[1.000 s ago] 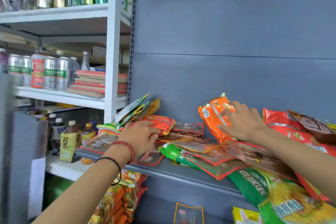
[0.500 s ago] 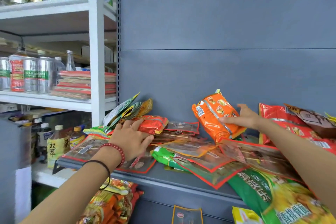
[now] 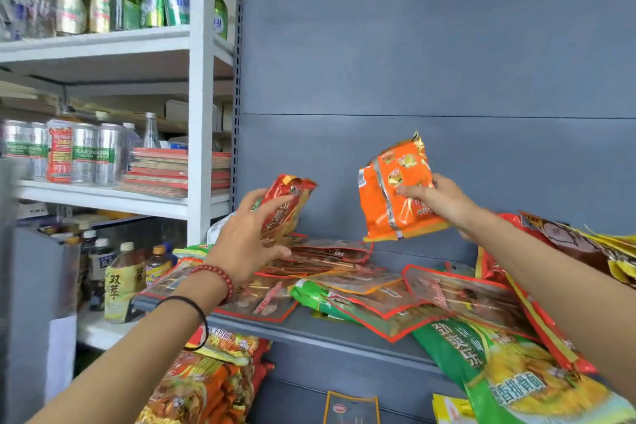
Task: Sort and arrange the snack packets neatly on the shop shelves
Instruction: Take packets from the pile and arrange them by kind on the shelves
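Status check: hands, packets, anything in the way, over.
Left hand grips red packet. Right hand grips orange packet. Both held above the shelf. Loose packets clutter it.

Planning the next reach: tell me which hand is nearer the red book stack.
Left. The left hand, gripping a red packet, is just right of the book stack; the right hand, holding an orange packet, is farther right.
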